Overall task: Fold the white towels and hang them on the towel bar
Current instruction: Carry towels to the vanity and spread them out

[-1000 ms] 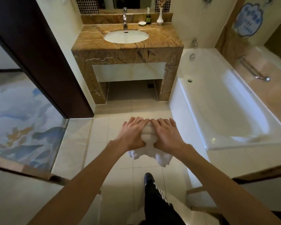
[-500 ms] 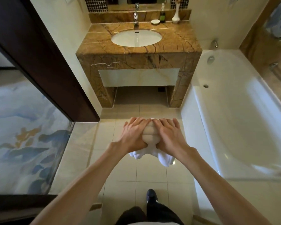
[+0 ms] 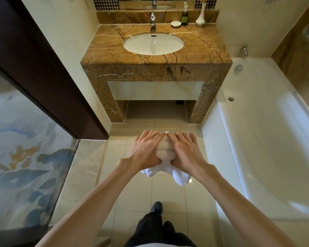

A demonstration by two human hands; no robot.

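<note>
bare forearms (image 3: 89,202); black trousers (image 3: 150,227); 2 black shoes (image 3: 156,207).

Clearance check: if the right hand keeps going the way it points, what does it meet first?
Right hand, gripping the white towel, points at the marble vanity; probably its front first, though depth is unclear.

Towel (image 3: 163,152) between my left grip (image 3: 146,152) and right grip (image 3: 184,152), above the floor (image 3: 168,196). Table (image 3: 157,72) with sink (image 3: 153,44) ahead; bathtub (image 3: 257,139) at right; door (image 3: 34,59) at left.
</note>
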